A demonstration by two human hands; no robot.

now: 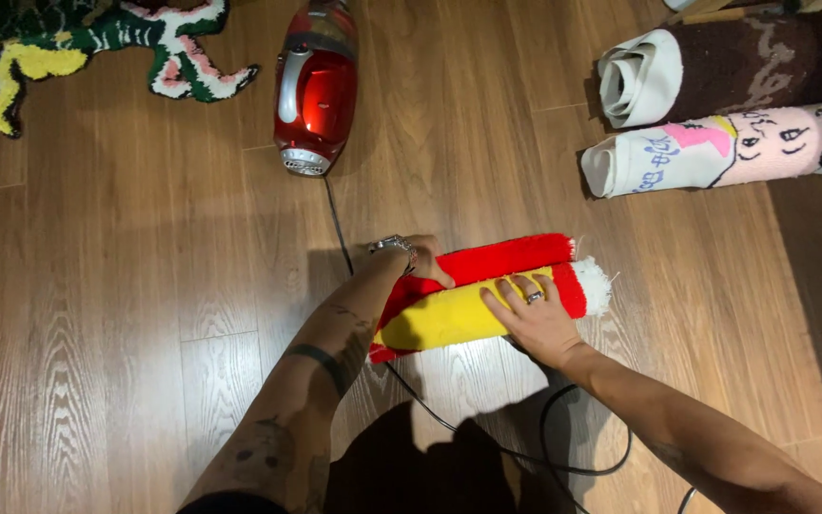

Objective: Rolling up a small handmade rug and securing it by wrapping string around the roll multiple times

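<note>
1. A view from above onto a wooden floor point(126, 286), where a person's two bare forearms reach in from the bottom edge.
2. At the centre lies a folded tufted rug point(468, 295), red and yellow with a white fringe at its right end. It rests on the floor, its long side running from about 8 o'clock up toward 2 o'clock.
3. The left hand point(420, 262) is pressed against the rug's upper left part, fingers curled over the red edge in a grip. A bracelet sits on that wrist and tattoos mark the forearm.
4. The right hand point(535, 324) lies flat and spread on top of the rug's yellow face, palm down, pressing rather than clutching. A ring shows on one finger.
5. At 12 o'clock from the rug, well apart, stands a red canister vacuum cleaner point(316, 86). Its black cord point(340, 228) trails down past the left hand, passes under the rug and loops at the bottom of the view.
6. At 2 o'clock, two rolled rugs lie side by side: a brown one point(734, 62) and, just below it, a pink and white one point(715, 148).
7. At 10 o'clock, in the top left corner, a flat rug point(88, 38) in green, yellow, pink and white lies spread out.
</note>
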